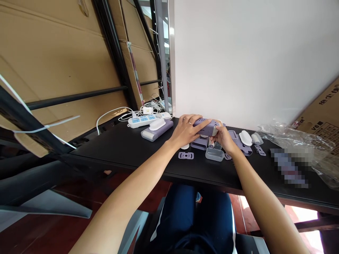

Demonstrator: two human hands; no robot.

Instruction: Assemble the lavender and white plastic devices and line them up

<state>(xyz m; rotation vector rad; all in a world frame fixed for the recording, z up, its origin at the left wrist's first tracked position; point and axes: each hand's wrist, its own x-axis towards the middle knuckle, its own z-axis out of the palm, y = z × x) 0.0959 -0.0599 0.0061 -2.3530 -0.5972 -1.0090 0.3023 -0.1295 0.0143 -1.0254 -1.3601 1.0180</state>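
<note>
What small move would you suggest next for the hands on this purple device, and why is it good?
I would probably turn the lilac perforated housing over to see its underside, which is hidden now. The left hand lies across its top and the right hand grips its right end, so both can rotate it, taking care near the clear plastic box just below.

Left arm (127, 183): bare skin, it comes from 7 o'clock and goes toward 2 o'clock.
Right arm (267, 201): bare skin, it comes from 5 o'clock and goes toward 11 o'clock.
Left hand (185, 131): the fingers are curved and closed from above, with one ring (190, 123) on a finger.
Right hand (225, 138): the fingers are bent and closed, very near the left hand.
</note>
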